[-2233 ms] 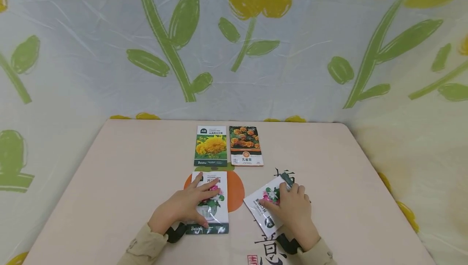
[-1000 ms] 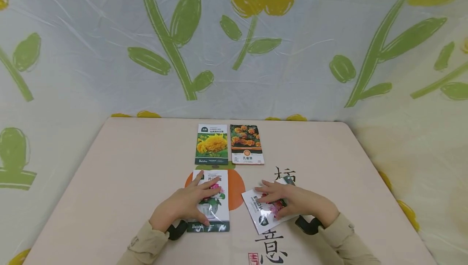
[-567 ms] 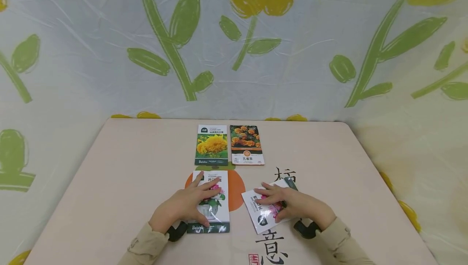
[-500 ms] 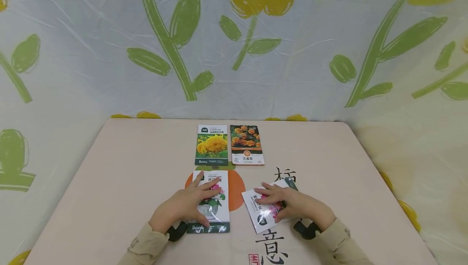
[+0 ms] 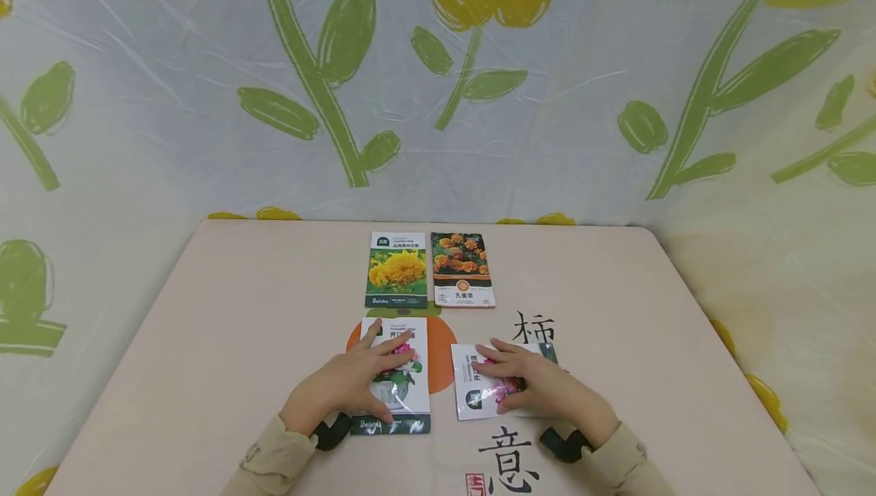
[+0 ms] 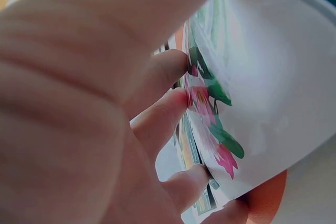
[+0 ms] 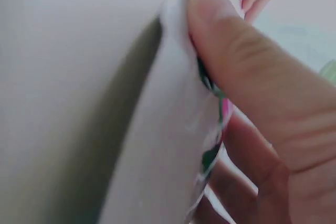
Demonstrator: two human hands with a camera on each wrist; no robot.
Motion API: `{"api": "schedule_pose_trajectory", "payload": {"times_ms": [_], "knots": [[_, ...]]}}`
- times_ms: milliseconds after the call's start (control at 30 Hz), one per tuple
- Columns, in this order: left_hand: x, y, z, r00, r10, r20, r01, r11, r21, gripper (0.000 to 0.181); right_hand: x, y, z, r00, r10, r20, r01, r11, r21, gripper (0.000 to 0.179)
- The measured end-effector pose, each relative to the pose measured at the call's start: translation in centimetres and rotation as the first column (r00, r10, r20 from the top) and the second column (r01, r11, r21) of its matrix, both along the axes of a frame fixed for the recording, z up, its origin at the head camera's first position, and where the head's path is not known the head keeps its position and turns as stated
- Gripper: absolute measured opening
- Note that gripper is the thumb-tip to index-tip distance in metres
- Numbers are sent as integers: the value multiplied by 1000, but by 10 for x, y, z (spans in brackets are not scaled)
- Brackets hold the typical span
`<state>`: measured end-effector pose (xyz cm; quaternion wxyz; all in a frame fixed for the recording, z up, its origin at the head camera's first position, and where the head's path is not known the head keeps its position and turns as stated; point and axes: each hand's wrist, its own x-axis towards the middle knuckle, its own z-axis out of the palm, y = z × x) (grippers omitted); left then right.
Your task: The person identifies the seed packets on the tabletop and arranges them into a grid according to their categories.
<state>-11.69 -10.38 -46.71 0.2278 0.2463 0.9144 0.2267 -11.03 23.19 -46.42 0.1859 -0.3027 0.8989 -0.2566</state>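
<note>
My left hand rests with spread fingers on a white seed packet showing a pink flower, which lies upright on the table. In the left wrist view several of its fingertips touch the printed face of that packet. A second seed packet with a pink flower lies sideways, its green end to the right. My right hand is spread over this one and hides part of the picture. The right wrist view has the thumb pressing near an edge of the packet, which looks slightly raised above a shadow.
Behind the hands lie a seed packet with a yellow flower and one with orange flowers, side by side. The pale pink table bears a printed orange fruit and black characters. A flower-printed curtain encloses the back and sides.
My right hand first shifted its hold on the right packet, then turned it clockwise from a slant to nearly sideways. My left hand and its packet have stayed put.
</note>
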Motion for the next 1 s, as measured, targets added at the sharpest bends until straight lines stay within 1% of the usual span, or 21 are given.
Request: {"api": "schedule_pose_trajectory", "payload": {"times_ms": [133,267,367,467,600,700,867,933,1000], "knots": [[0,0,1,1000,4,0,-4,1000,2,94,5,-8,-4,995,-57,-79,60,998,26,66],[1,0,2,1000,-2,-14,1,1000,-2,94,9,-18,-5,982,-130,-136,138,989,50,67],[1,-1,2,1000,-5,-17,5,1000,-6,94,12,-25,-5,970,-186,-158,200,977,73,67],[1,-1,2,1000,-5,-12,5,1000,-7,94,14,-31,-7,956,-244,-163,261,961,90,67],[0,0,2,1000,-12,-8,12,1000,-7,93,18,-39,-8,930,-321,-178,339,937,80,67],[0,0,2,1000,-18,-13,18,1000,-6,93,21,-44,-9,910,-347,-227,369,928,61,67],[0,-1,2,999,-26,-19,26,1000,-4,94,23,-51,-10,882,-357,-307,387,921,40,67],[-1,-2,2,1000,-24,-15,24,1000,1,94,23,-52,-10,877,-356,-321,388,921,38,68],[-1,-2,2,1000,-18,-11,18,1000,4,94,22,-51,-9,879,-342,-333,375,926,38,69]]}}
